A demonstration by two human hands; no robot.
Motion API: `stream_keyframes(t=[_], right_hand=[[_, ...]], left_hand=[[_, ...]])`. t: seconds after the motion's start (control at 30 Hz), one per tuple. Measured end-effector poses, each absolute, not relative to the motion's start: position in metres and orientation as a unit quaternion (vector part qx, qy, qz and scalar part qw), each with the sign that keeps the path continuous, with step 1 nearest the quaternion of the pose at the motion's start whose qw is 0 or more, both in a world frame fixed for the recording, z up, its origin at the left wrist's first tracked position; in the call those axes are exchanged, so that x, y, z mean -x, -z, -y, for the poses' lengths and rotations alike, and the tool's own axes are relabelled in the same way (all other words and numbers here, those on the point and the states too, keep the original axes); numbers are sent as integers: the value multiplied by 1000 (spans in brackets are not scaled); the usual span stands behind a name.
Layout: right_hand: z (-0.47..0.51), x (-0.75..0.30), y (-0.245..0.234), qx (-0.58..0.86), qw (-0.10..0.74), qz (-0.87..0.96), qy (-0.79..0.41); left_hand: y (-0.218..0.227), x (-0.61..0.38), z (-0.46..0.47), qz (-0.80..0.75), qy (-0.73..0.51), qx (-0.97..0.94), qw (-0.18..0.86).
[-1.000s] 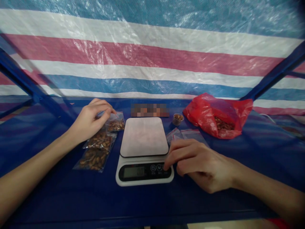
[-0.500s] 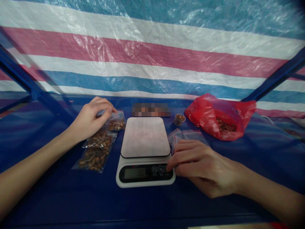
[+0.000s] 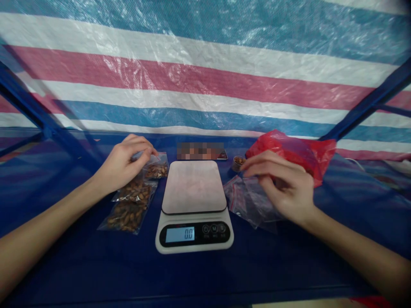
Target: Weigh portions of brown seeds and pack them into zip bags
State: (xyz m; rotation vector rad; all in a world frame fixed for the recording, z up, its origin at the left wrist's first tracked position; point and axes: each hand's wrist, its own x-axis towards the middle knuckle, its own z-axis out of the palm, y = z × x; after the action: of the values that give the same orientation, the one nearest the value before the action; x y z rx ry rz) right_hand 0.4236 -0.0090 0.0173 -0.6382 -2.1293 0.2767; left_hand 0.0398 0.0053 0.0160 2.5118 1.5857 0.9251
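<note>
My left hand is closed at the top edge of a small clear zip bag of brown nuts, lying left of the kitchen scale. Two more filled bags overlap just below it. In the middle stands the white digital scale, its pan bare and its lit display reading 0.0. My right hand hovers above flat clear zip bags, fingers apart, fingertips at the rim of a small clear cup of nuts. Whether they touch the cup I cannot tell.
A red plastic bag slumps behind my right hand, which hides its opening. A phone-like flat object, partly blurred out, lies behind the scale. Blue frame bars rise at both sides, and a striped plastic sheet hangs behind the blue table.
My right hand has left the scale's buttons and moved up and away to the small cup. The scale's display has lit up. My left hand stays at the zip bag.
</note>
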Motion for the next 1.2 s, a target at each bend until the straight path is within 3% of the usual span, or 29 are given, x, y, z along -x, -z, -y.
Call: stream_keyframes(t=[0.17, 0.4, 0.67, 0.83, 0.97, 1.2], right_hand=[[-34, -441, 4, 438, 362, 823, -3], [-47, -447, 17, 459, 318, 829, 15], [-44, -440, 6, 438, 398, 805, -45], [-28, -408, -13, 403, 444, 785, -153], [-9, -377, -22, 340, 421, 806, -238], [-2, -368, -22, 311, 361, 836, -273]], left_hand=[[-18, -42, -3, -508, -296, -809, 20], [-17, -42, -4, -498, -316, -808, 10], [-16, -40, -4, -489, -322, -810, 12], [-17, -39, -3, -489, -323, -810, 11], [-18, -38, -3, -490, -325, -809, 11], [-18, -40, -3, -481, -326, -814, 9]])
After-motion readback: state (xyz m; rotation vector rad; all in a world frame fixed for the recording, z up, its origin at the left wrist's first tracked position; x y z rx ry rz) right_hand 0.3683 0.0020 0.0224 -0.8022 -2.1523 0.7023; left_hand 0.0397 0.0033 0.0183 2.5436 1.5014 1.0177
